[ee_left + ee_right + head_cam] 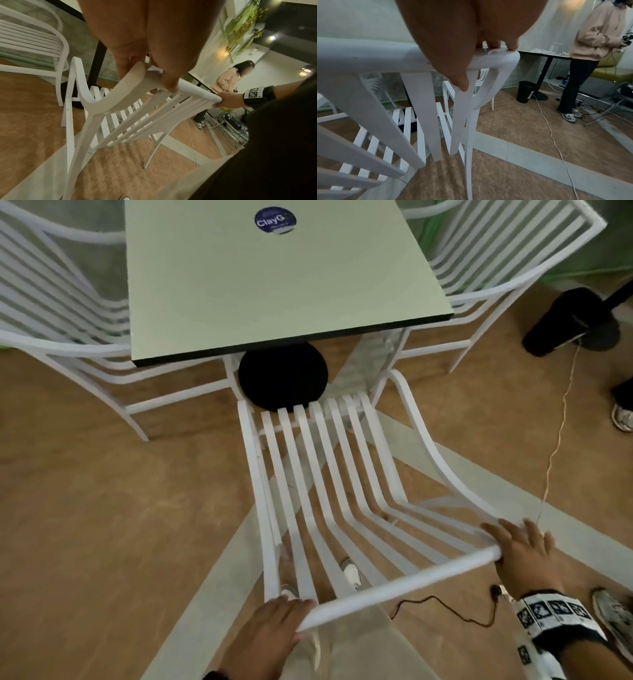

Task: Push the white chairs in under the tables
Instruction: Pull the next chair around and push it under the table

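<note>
Both hands sit on the top rail (pixel 400 585) of the white chair (pixel 325 474), at the near edge of the scene. The left hand (pixel 263 635) holds the near-left corner of the rail, with thumb and fingers curled round it. The right hand (pixel 524 546) is on the right corner, where the armrest (pixel 421 440) joins; its fingers lie over the top and the thumb goes down along the slat, so it is grasping the chair too.

The chair stands between the person and the desk (pixel 281 285), directly on the far side of the hands. Its seat slats run from near to far, pointing at the black round base (pixel 282 374) of the desk. The front of the seat is at this base, but most of the seat is out in the open, not yet under the desk top.

The rail does not lie square to the desk edge: its right end is farther than its left end, so the chair seems a little turned. I judge that the push must go straight away from the person, and the left hand probably has to push somewhat more to make the chair square. Two more white chairs (pixel 58 313) stand at the left and right sides of the desk.
</note>
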The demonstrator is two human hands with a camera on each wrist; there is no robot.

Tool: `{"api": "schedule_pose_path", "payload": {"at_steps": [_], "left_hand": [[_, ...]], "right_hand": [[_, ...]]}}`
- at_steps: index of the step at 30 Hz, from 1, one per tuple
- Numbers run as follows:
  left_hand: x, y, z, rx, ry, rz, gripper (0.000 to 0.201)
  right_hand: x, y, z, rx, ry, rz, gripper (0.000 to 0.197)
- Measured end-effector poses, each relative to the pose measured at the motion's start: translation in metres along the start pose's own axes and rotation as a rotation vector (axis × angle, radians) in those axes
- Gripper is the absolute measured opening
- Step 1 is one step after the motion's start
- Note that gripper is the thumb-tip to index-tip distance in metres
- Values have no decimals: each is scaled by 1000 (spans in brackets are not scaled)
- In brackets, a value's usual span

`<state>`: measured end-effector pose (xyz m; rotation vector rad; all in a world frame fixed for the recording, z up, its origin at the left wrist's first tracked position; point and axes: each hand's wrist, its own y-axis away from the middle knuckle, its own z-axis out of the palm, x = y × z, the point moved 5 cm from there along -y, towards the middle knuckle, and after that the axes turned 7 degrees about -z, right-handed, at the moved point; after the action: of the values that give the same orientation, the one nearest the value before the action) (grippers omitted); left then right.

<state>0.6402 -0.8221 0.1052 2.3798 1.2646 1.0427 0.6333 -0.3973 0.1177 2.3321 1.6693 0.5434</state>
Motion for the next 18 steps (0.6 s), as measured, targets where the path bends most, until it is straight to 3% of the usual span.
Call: {"api": "schedule_pose_path", "payload": {"at_steps": [6,12,18], "left_hand": [[-9,-5,-11,207,-3,-56,85],[-18,-14,-36,237,26,-230,80],[4,-34,-37,238,68,-268,65]], "right_hand": [[-6,-11,-5,2,54,7,50],[-20,-27,-16,42,9,-10,44],[-2,-60,-26,41,2,-62,45]]}}
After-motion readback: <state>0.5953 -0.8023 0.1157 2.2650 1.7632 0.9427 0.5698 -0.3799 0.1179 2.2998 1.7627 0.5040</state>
